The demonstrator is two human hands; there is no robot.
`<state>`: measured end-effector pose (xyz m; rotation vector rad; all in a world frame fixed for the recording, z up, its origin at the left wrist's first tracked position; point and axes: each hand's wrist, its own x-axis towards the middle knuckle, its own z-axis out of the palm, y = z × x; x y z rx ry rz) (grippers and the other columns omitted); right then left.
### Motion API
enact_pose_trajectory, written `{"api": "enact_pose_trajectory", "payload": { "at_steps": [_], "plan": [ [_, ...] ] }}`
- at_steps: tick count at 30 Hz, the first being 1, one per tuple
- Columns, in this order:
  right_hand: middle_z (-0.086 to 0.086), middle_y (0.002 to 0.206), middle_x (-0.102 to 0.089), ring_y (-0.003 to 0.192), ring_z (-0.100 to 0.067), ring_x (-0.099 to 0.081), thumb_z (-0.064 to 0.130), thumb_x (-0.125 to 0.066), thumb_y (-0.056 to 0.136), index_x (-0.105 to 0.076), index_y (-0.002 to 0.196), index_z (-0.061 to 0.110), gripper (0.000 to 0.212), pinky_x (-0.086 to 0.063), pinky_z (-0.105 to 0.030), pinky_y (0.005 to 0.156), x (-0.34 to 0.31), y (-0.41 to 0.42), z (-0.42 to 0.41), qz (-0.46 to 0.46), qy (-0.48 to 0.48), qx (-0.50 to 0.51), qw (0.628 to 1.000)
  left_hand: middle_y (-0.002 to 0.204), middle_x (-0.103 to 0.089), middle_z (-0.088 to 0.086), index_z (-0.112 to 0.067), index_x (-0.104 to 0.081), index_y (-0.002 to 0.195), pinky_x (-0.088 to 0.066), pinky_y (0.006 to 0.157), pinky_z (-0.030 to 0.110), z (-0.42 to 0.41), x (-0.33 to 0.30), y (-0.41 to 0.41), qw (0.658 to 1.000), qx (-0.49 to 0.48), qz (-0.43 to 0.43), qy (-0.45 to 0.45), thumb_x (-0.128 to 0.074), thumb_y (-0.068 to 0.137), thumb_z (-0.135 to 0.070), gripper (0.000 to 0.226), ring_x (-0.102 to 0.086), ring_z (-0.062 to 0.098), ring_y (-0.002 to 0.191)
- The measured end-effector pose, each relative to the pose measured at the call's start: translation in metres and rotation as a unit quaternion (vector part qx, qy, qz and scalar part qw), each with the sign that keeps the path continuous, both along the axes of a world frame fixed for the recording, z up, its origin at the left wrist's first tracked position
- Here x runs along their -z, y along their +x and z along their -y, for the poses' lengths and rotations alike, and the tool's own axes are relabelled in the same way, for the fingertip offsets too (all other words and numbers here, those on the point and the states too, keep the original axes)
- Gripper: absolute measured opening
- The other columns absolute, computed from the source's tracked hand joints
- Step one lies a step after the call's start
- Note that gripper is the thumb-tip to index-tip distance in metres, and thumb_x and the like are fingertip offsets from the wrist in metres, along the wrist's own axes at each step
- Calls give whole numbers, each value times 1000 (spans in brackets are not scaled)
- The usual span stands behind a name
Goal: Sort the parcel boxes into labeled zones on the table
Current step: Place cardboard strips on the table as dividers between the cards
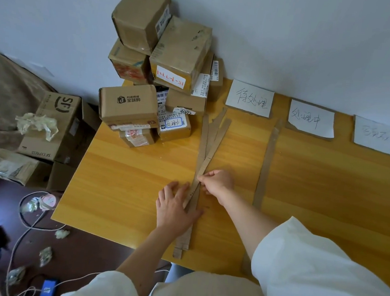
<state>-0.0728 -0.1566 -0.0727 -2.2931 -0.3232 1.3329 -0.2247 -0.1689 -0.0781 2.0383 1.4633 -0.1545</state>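
**Wood table against wall, hands on cardboard strips**

Dark floor far left: open SF box with crumpled paper on it, loose cables, scraps. Yellow wood table sits against a pale wall.

Parcel boxes stacked in a tall pile at the table's back-left corner, none in the zones yet.

Left hand lies flat, fingers spread and straight, pressing the near end of the crossed cardboard strips. Right hand just beside it, thumb and fingers pinching one strip where they fan apart. Strips run from the near edge toward the pile.

Further right a single cardboard strip lies alone. Three handwritten paper labels along the wall: first label, second label, third label, its writing faint.
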Motion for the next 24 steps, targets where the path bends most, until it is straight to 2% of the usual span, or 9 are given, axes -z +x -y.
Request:
{"api": "enact_pose_trajectory", "payload": {
  "at_steps": [3, 6, 10, 13, 17, 20, 24],
  "plan": [
    [-4, 82, -73, 78, -25, -73, 26, -74, 83, -66, 82, 16, 13, -61, -43, 74, 1, -1, 2, 9, 9, 15, 1000, 146, -25, -2, -38, -33, 144, -27, 109, 37, -2, -1, -3, 1000, 13, 3, -3, -61, 73, -67, 82, -25, 22, 133],
    [-5, 83, -73, 78, -25, -72, 37, -77, 78, -64, 81, 17, 24, -61, -44, 74, 3, -7, 1, 30, 17, 13, 999, 147, -24, -1, -40, -35, 143, -26, 108, 37, -2, -3, -3, 1000, 22, -5, -6, -61, 75, -64, 77, -24, 24, 133],
    [-4, 91, -74, 86, -22, -71, 40, -77, 79, -68, 93, 16, 29, -55, -30, 70, 1, -12, 0, 69, -10, -30, 997, 149, -22, 0, -42, -35, 143, -25, 109, 38, -2, -4, -3, 999, 39, -19, -1, -58, 78, -61, 71, -23, 25, 134],
    [-4, 97, -71, 92, -23, -68, 37, -77, 81, -69, 99, 13, 31, -49, -27, 67, -1, -14, 1, 67, -19, -23, 997, 150, -20, 1, -42, -33, 144, -25, 110, 38, -3, -4, -5, 998, 51, -25, -9, -59, 78, -59, 73, -22, 25, 135],
    [-3, 94, -71, 85, -22, -67, 29, -76, 82, -67, 89, 16, 18, -53, -30, 70, 0, -16, 0, 44, 11, 21, 999, 150, -20, -1, -42, -35, 142, -24, 111, 38, -5, -6, -7, 998, 52, -16, -27, -60, 77, -59, 72, -21, 24, 135],
    [-4, 89, -72, 83, -24, -70, 26, -77, 81, -63, 79, 19, 16, -60, -41, 78, 1, -18, 3, 13, 51, 64, 997, 150, -21, -3, -42, -37, 141, -23, 112, 38, -6, -6, -10, 998, 45, -6, -34, -56, 79, -66, 69, -20, 23, 136],
    [-1, 90, -70, 85, -21, -69, 24, -72, 86, -63, 86, 21, 10, -60, -44, 80, -12, -9, 19, 18, 113, 75, 991, 149, -23, -6, -40, -40, 141, -22, 112, 37, -7, -11, -11, 998, 26, 12, -49, -50, 79, -73, 71, -21, 21, 136]
  ]
}}
